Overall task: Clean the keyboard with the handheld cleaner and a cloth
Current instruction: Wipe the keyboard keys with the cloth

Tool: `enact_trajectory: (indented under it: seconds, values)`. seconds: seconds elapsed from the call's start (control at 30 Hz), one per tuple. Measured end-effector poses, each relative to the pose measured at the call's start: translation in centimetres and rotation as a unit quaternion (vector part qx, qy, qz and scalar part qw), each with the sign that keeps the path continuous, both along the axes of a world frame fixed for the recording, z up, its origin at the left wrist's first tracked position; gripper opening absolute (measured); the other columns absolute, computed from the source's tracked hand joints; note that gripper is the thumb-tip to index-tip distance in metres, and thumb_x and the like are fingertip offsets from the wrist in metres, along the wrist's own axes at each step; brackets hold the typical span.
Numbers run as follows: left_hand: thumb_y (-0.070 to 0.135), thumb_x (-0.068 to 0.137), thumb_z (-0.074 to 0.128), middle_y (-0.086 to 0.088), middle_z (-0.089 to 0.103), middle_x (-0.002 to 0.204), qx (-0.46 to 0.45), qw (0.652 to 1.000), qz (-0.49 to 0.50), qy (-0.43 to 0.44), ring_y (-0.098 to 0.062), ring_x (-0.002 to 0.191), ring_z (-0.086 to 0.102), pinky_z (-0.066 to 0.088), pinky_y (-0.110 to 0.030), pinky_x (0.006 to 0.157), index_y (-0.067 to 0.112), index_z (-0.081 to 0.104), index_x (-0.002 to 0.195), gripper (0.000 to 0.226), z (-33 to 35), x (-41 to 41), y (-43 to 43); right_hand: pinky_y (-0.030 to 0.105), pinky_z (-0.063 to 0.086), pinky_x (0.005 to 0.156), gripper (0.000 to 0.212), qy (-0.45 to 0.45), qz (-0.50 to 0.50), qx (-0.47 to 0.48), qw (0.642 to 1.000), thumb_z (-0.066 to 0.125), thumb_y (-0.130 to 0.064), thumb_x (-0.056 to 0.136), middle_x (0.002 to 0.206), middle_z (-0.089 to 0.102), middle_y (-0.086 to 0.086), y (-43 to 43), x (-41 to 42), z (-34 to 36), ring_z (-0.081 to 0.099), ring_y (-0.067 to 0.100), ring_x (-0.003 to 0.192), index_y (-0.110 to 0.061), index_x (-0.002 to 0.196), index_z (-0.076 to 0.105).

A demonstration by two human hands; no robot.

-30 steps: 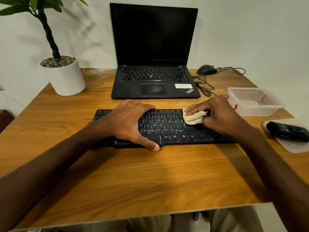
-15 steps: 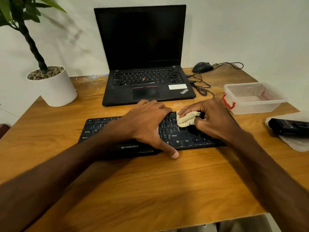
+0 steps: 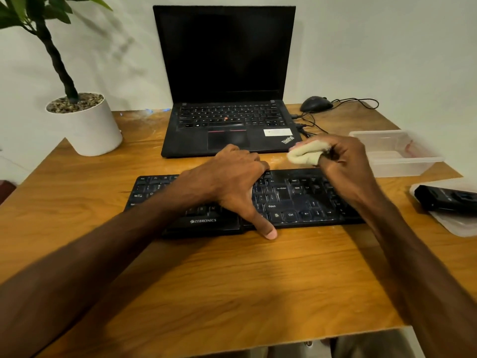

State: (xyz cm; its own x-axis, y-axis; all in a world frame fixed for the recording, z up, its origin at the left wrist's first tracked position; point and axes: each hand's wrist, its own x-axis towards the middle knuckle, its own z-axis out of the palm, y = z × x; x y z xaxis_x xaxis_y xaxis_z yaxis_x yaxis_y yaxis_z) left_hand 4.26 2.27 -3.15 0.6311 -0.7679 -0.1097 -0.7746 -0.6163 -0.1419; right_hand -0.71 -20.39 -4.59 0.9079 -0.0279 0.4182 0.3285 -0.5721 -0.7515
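Black flat plastic keyboard [image 3: 296, 200] with pale key legends and a white brand mark, lying on a warm honey-brown wooden table [image 3: 232, 280] streaked with darker grain. Cream-coloured bunched cloth [image 3: 305, 152], a matt black open laptop [image 3: 227, 99] with a red dot among its keys, red lines above the trackpad and a white sticker. White round plant pot [image 3: 87, 127] topped with mottled grey-brown pebbles, clear plastic box [image 3: 397, 153] with a red clip, black handheld cleaner [image 3: 446, 201].
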Motion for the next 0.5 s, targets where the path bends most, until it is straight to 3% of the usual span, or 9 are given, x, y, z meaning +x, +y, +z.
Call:
enact_trajectory:
  seconds: [0.1, 0.2, 0.33, 0.4, 0.5]
  values:
    - [0.114, 0.038, 0.039, 0.004, 0.063, 0.111, 0.000, 1.000, -0.003, -0.003, -0.017, 0.099, 0.060, 0.043, -0.045, 0.105, 0.017, 0.057, 0.132, 0.136, -0.1, 0.1, 0.0, 0.013, 0.051, 0.089, 0.048, 0.050, 0.051, -0.111, 0.991, 0.058, 0.014, 0.084, 0.105, 0.075, -0.012, 1.6, -0.4, -0.3, 0.065, -0.009, 0.102, -0.027, 0.101, 0.077]
    - [0.114, 0.038, 0.039, 0.004, 0.063, 0.111, -0.001, 1.000, -0.006, -0.005, -0.017, 0.099, 0.060, 0.041, -0.045, 0.107, 0.016, 0.058, 0.130, 0.136, -0.1, 0.1, 0.0, 0.004, 0.049, 0.072, 0.045, 0.049, 0.039, -0.115, 0.991, 0.060, 0.011, 0.080, 0.088, 0.071, -0.020, 1.2, -0.8, 0.0, 0.065, -0.015, 0.085, -0.031, 0.090, 0.076]
    - [0.113, 0.039, 0.038, 0.002, 0.064, 0.114, 0.002, 1.000, -0.008, -0.008, -0.018, 0.102, 0.061, 0.040, -0.046, 0.109, 0.014, 0.058, 0.132, 0.138, -0.1, 0.0, 0.1, 0.033, 0.061, 0.083, 0.039, 0.021, -0.017, -0.092, 0.995, 0.065, 0.010, 0.084, 0.088, 0.077, -0.011, -0.7, -0.1, -0.4, 0.072, 0.001, 0.085, -0.026, 0.087, 0.079]
    - [0.114, 0.039, 0.039, 0.003, 0.064, 0.113, -0.003, 1.000, -0.007, -0.009, -0.017, 0.101, 0.060, 0.039, -0.045, 0.109, 0.014, 0.058, 0.131, 0.137, -0.1, 0.0, 0.2, 0.037, 0.060, 0.089, 0.037, 0.013, -0.017, -0.091, 0.996, 0.066, 0.009, 0.086, 0.098, 0.078, -0.009, -0.1, 0.2, -0.7, 0.071, 0.003, 0.096, -0.024, 0.095, 0.080]
    - [0.113, 0.039, 0.040, 0.003, 0.063, 0.110, -0.004, 1.000, -0.005, -0.006, -0.017, 0.098, 0.060, 0.039, -0.044, 0.109, 0.015, 0.058, 0.131, 0.136, -0.1, 0.0, 0.2, 0.012, 0.053, 0.084, 0.049, 0.049, 0.030, -0.119, 0.991, 0.061, 0.014, 0.082, 0.095, 0.074, -0.015, 1.3, -0.4, -0.5, 0.067, -0.010, 0.092, -0.030, 0.094, 0.078]
